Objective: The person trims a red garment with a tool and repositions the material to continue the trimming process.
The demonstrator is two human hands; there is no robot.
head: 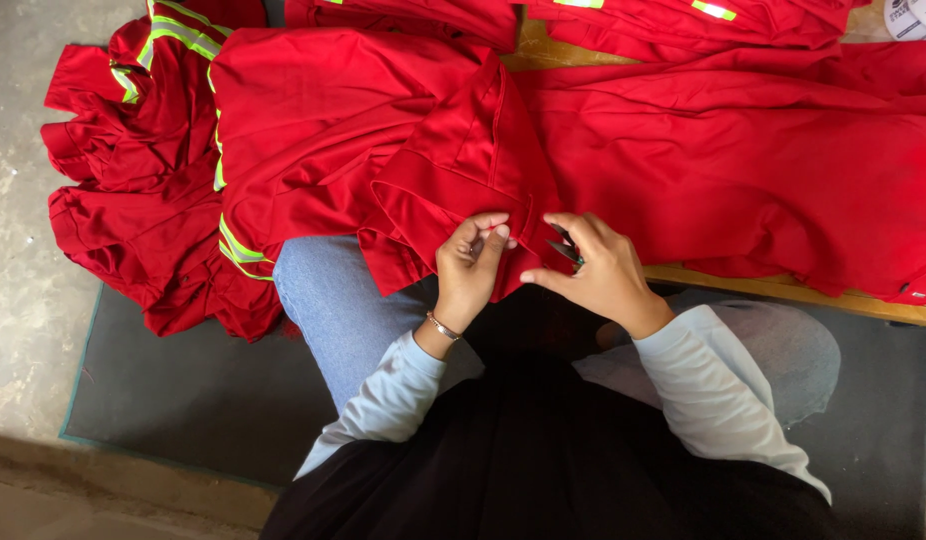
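While the left hand (470, 268) pinches a fold of the red garment (453, 170) between thumb and fingertips, the right hand (598, 270) grips a small dark tool (566, 251), which looks like thread snips; only its tip shows. Both hands are closed in a grasp, neither is slack. The tool tip points left toward the pinched fold, and the two hands sit near each other, not touching.

Garment position: it lies draped over the near edge of the wooden counter (783, 288), with its lower part hanging onto the person's lap, over the jeans (333, 300). The held fold is at the garment's near edge, just above the lap.

Left wrist carries a thin bracelet (443, 327). Sleeves are pale blue.

Surroundings: more red cloth (763, 160) spreads across the counter to the right. A heap of red garments (143, 200) with yellow-green reflective strips (233, 245) hangs and piles at the left, reaching down toward a dark mat (183, 390) on the concrete floor (23, 300). Further red pieces (683, 20) with reflective strips lie at the far edge of the counter.
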